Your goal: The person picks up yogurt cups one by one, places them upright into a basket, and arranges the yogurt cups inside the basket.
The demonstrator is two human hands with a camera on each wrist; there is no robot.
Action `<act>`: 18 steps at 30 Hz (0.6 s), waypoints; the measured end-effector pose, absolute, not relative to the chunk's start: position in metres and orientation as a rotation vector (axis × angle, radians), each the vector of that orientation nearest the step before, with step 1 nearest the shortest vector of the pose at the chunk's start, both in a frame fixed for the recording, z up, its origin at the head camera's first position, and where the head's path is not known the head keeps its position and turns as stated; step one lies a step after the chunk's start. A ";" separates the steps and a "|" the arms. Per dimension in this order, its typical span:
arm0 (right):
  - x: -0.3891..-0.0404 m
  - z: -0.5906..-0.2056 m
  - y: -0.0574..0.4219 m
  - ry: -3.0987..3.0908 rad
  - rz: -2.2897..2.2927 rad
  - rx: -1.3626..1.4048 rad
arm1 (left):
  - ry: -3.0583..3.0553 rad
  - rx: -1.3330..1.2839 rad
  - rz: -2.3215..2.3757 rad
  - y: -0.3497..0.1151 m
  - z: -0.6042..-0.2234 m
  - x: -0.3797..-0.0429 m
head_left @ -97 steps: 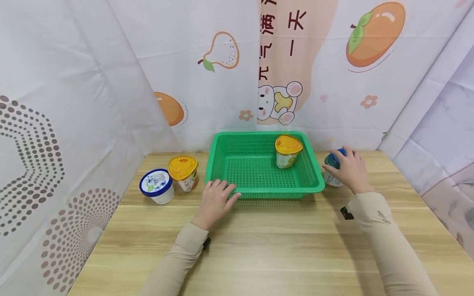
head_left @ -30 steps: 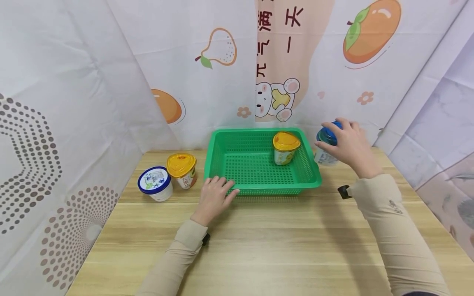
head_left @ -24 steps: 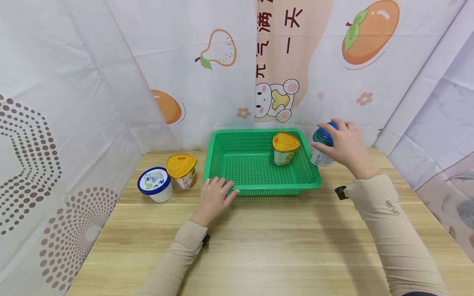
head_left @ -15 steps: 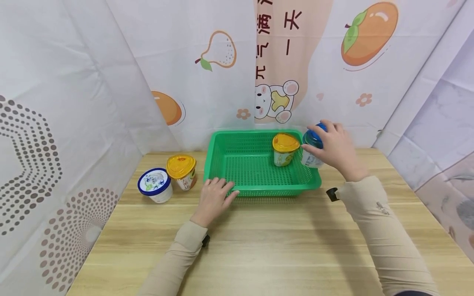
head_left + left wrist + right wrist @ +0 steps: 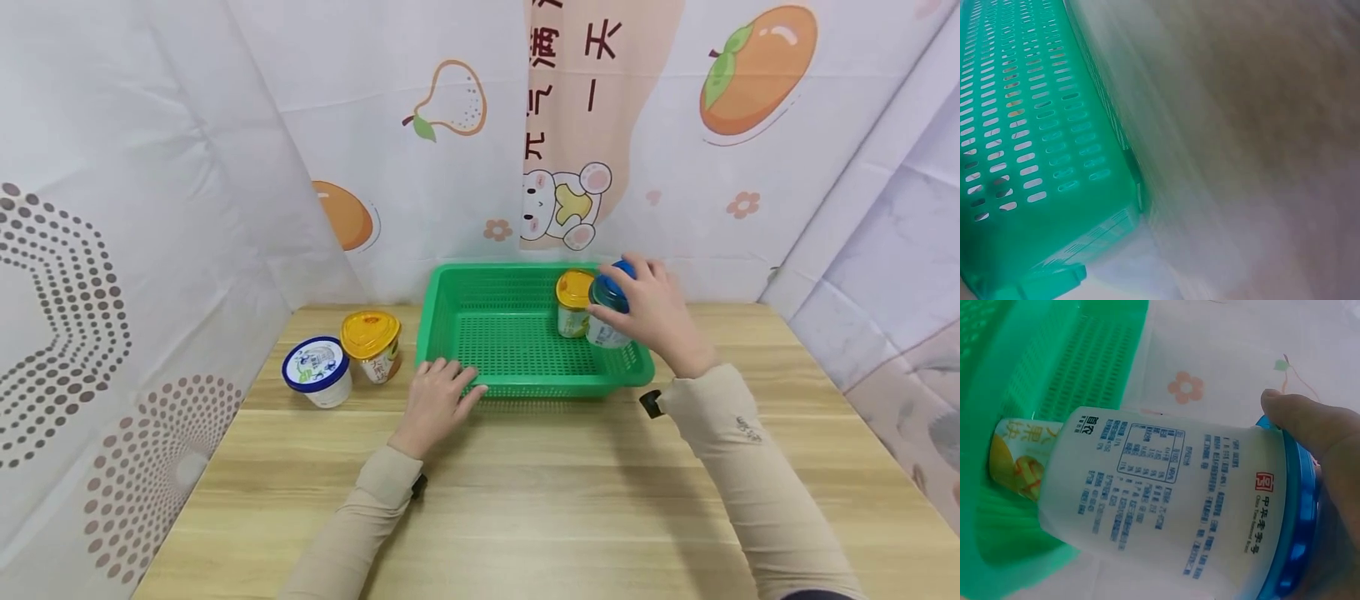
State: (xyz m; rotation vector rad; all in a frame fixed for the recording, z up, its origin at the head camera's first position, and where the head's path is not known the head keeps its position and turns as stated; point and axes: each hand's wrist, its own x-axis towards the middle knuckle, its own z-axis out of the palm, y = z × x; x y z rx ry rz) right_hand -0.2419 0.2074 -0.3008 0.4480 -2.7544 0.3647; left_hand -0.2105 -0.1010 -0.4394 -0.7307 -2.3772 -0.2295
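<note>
A green perforated basket (image 5: pixel 465 287) sits on the wooden table. My right hand (image 5: pixel 651 312) grips a white cup with a blue lid (image 5: pixel 607 310) by its top and holds it above the basket's right part. In the right wrist view the cup (image 5: pixel 1166 500) is tilted, with my thumb (image 5: pixel 1304 422) on its lid rim. A yellow-lidded cup (image 5: pixel 573 302) stands in the basket's far right corner, just left of the held one. My left hand (image 5: pixel 437 398) rests with straight fingers on the basket's near left edge; the left wrist view shows only the basket wall (image 5: pixel 1035 162).
Left of the basket stand a blue-lidded tub (image 5: pixel 318 372) and a yellow-lidded cup (image 5: pixel 372 345). Fabric curtains printed with fruit close in the table on the left, back and right. The table's (image 5: pixel 540 500) near half holds only my forearms.
My right hand lifted the blue-lidded cup from the table right of the basket and carried it left over the basket's right rim. The left hand stayed on the basket's edge.
</note>
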 end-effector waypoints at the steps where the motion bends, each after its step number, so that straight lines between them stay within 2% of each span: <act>1: -0.242 -0.303 0.207 -2.754 0.365 0.448 | -2.378 -0.732 -0.225 -0.101 -0.440 -0.211; 18: -0.244 -0.330 0.196 -2.789 0.380 0.485 | -2.363 -0.737 -0.238 -0.101 -0.439 -0.212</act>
